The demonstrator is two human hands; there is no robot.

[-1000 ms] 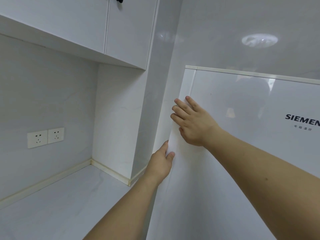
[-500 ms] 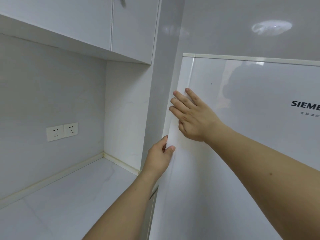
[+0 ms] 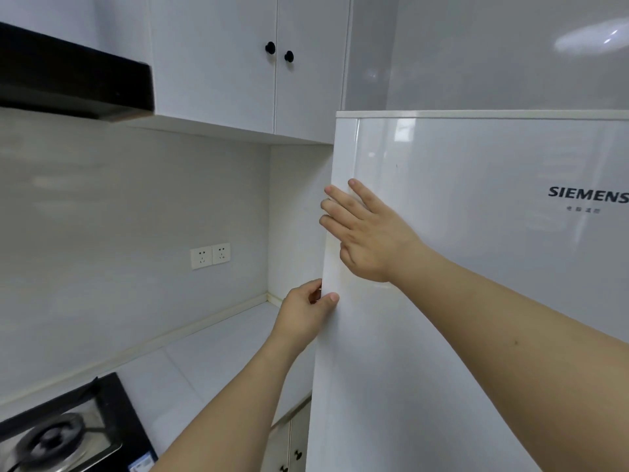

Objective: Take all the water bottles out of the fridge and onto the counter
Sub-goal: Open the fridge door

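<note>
White kitchen walls and cupboards are framing a pale surface point(image 3: 218, 349) running left of the fridge point(image 3: 476, 267), whose glossy door is showing no gap, so the water bottles are sitting out of sight, presumably inside. At the door's left edge the left hand point(image 3: 303, 315) is curling its fingers round behind the edge with the thumb on the front, gripping it, while the right hand point(image 3: 369, 233) is lying flat and open against the door face above. Opening appears to be the step under way, and the next move is calling for a firm pull to swing the door out.
</note>
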